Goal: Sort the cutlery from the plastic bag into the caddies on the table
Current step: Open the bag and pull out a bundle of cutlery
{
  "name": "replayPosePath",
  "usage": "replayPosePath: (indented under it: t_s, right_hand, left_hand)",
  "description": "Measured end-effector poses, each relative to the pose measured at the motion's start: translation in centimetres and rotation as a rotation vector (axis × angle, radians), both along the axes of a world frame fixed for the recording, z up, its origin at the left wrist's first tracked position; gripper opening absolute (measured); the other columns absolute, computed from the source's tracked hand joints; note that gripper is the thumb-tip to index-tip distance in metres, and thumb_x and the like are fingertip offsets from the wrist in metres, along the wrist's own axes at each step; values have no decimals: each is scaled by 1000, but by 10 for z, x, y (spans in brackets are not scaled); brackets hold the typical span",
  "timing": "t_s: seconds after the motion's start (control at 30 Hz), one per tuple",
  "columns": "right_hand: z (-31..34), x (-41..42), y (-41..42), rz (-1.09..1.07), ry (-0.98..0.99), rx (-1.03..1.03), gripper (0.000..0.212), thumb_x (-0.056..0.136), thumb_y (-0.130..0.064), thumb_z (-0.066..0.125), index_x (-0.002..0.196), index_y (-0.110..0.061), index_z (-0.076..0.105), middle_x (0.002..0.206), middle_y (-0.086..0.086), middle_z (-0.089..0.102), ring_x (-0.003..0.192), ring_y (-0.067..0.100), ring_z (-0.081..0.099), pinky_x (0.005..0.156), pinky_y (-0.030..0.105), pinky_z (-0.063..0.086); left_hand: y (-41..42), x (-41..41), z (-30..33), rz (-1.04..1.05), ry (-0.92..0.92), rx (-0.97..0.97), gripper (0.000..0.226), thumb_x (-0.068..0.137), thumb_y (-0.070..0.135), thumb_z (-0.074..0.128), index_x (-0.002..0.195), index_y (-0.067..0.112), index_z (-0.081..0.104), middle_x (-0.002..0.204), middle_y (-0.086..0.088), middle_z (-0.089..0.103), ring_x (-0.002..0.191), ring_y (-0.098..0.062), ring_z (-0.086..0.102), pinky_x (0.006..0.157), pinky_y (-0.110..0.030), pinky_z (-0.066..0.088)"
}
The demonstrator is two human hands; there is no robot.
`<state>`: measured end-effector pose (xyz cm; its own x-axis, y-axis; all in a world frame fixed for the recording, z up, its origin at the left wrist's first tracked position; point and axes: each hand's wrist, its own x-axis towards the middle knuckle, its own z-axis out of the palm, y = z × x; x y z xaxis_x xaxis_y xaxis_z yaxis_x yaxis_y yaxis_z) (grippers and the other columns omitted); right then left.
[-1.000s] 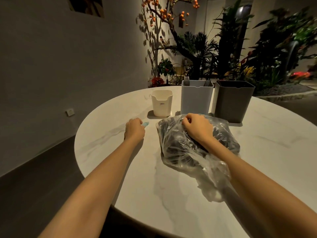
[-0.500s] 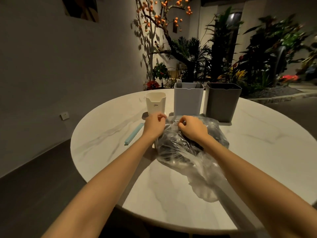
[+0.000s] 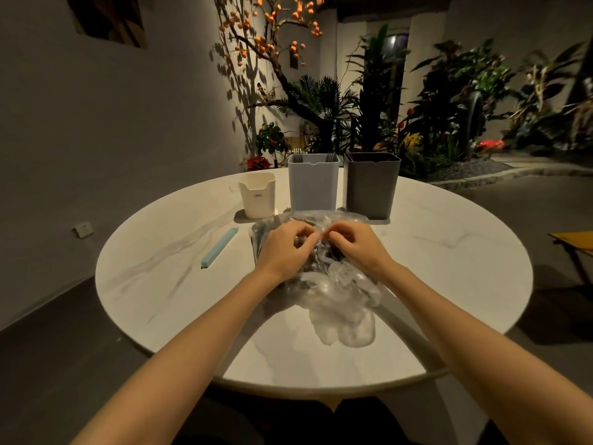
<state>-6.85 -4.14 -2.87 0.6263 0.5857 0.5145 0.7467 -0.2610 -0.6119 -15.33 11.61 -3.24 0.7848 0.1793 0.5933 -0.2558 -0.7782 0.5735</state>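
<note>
Both sets of fingers curled, pinching clear film atop the plastic bag (image 3: pixel 324 284): left hand (image 3: pixel 284 250), right hand (image 3: pixel 359 245), nearly touching. Bag lies mid-surface (image 3: pixel 449 268), dark cutlery inside, blurred. Behind it: cream caddy (image 3: pixel 257 195), light grey caddy (image 3: pixel 313 186) with fork tips showing, dark grey caddy (image 3: pixel 372 186). Blue clip (image 3: pixel 219 248) lies left of bag.

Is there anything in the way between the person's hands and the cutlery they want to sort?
Yes, the plastic bag itself. Both the left hand and the right hand pinch its crumpled film at the top, and the dark contents lie under that film. Beyond the bag, nothing visible blocks the caddies.
</note>
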Motion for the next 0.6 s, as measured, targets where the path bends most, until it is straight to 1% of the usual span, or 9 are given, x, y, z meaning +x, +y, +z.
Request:
replayPosePath:
  t_s: [0.07,0.13,0.2,0.27,0.3,0.37,0.47,0.53,0.6]
  right_hand:
    - [-10,1,-8,13,-42,-43,18,96,-20,53,103,-16,70,96,0,70,87,14,64,80,28,53]
    - [-18,2,-14,10,-70,-103,20,97,-24,54,111,-19,67,106,-1,69,92,12,61,83,24,52]
    - [-22,5,-17,-18,-169,-151,22,95,-32,57,112,-22,64,113,-3,66,98,10,57,83,22,50]
    - [-24,10,-20,-72,-306,-171,25,90,-39,62,107,-21,65,113,-4,63,104,13,52,84,27,49]
    - [-24,12,-22,-95,-342,-155,26,88,-41,65,103,-19,66,111,-3,62,104,14,49,83,27,46]
    - [-26,15,-24,-122,-333,-102,22,87,-38,66,95,-17,67,105,-2,59,99,13,44,81,26,42]
    - [-29,16,-22,-171,-275,-44,17,92,-29,61,88,-12,62,92,-3,55,87,13,42,73,26,40]
    - [-27,12,-20,-209,-191,48,22,96,-31,54,85,-12,56,85,-2,53,78,14,44,68,27,38]
    - [-21,-1,-22,-185,-210,197,33,97,-38,44,83,-10,55,81,-1,54,75,15,46,65,28,37]
  left_hand:
    - [6,-4,-6,-58,-6,171,34,89,48,60,107,20,67,105,4,66,96,-8,58,87,-27,50]
    - [13,-6,-11,-48,-4,349,45,84,58,59,112,23,65,112,6,64,103,-8,55,93,-27,42]
    - [20,-8,-15,-24,-48,421,43,83,59,60,106,23,66,111,6,64,104,-10,54,93,-29,41]
    - [26,-10,-16,-15,-107,435,34,84,54,60,93,22,67,103,6,63,98,-11,54,88,-31,43]
    - [28,-11,-17,-14,-125,433,31,86,50,60,88,20,66,100,5,62,95,-12,52,85,-33,44]
    - [28,-10,-19,7,-142,379,22,88,38,63,85,16,65,96,3,60,92,-14,50,82,-36,46]
    - [24,-8,-18,91,-183,122,13,90,24,65,85,13,61,90,5,57,88,-15,51,82,-37,49]
    - [23,-7,-15,167,-229,-14,11,92,22,64,85,16,58,87,6,55,83,-13,51,79,-36,52]
    - [23,-8,-14,206,-264,-30,7,91,16,65,89,16,58,89,4,57,81,-12,53,77,-35,54]
